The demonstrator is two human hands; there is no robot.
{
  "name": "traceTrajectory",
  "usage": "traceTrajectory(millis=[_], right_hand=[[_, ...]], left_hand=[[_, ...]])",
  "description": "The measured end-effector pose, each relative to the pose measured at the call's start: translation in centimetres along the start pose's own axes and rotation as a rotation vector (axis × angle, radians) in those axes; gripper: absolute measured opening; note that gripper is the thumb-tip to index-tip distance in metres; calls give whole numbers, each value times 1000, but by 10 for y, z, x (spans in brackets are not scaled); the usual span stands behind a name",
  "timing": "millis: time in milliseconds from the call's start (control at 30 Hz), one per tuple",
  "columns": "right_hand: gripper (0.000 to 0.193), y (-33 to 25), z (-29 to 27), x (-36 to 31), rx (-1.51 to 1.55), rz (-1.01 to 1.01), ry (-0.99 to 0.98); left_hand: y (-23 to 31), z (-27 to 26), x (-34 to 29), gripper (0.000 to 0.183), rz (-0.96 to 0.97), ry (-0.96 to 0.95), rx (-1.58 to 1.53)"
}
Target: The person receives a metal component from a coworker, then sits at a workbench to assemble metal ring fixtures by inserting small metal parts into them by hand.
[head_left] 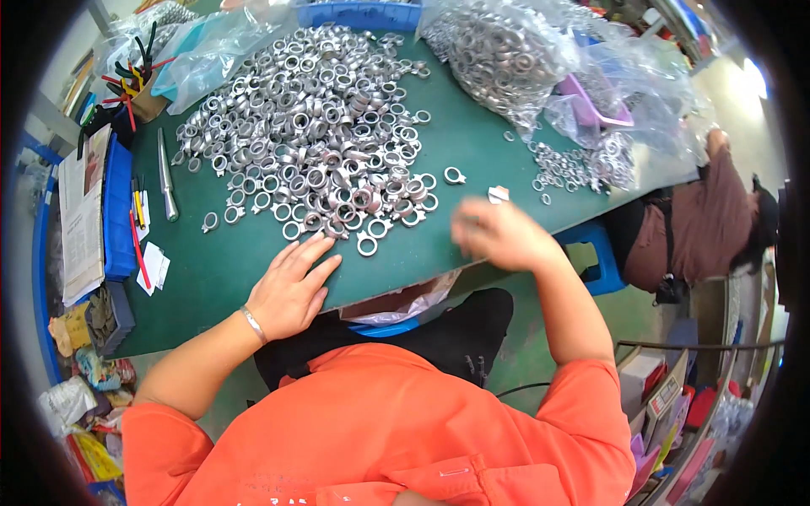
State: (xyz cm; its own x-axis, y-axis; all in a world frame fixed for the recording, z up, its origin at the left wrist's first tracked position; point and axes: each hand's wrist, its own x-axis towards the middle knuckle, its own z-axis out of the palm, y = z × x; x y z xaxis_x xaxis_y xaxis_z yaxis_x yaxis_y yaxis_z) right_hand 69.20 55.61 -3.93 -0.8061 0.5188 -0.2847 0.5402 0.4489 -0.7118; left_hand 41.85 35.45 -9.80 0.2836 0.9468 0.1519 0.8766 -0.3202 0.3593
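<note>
A large heap of silver metal rings (316, 110) with small tabs lies on the green tabletop (152, 295). My left hand (291, 291) rests at the heap's near edge, fingers stretched out and fingertips by the closest rings. To the right of the heap, over the table's front edge, is my right hand (498, 232). Its fingers are smeared by motion, so whether they hold anything is hidden. A single ring (454, 175) lies just beyond it, and a small white scrap (499, 194) shows beside its knuckles.
Plastic bags of rings (506, 63) and a purple basket (595, 105) stand back right, near smaller loose rings (561, 169). At left are a metal pointed tool (166, 177), a pliers holder (145, 101) and a blue bin (118, 211). Another person (700, 228) sits at right.
</note>
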Motion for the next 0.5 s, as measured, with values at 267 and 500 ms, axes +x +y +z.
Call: traceTrajectory(millis=[267, 500], right_hand=[[24, 49, 37, 47, -614, 130, 684], [21, 51, 58, 0, -200, -80, 724]], left_hand=[[11, 2, -19, 36, -26, 178, -57], [18, 19, -33, 20, -165, 612, -145]])
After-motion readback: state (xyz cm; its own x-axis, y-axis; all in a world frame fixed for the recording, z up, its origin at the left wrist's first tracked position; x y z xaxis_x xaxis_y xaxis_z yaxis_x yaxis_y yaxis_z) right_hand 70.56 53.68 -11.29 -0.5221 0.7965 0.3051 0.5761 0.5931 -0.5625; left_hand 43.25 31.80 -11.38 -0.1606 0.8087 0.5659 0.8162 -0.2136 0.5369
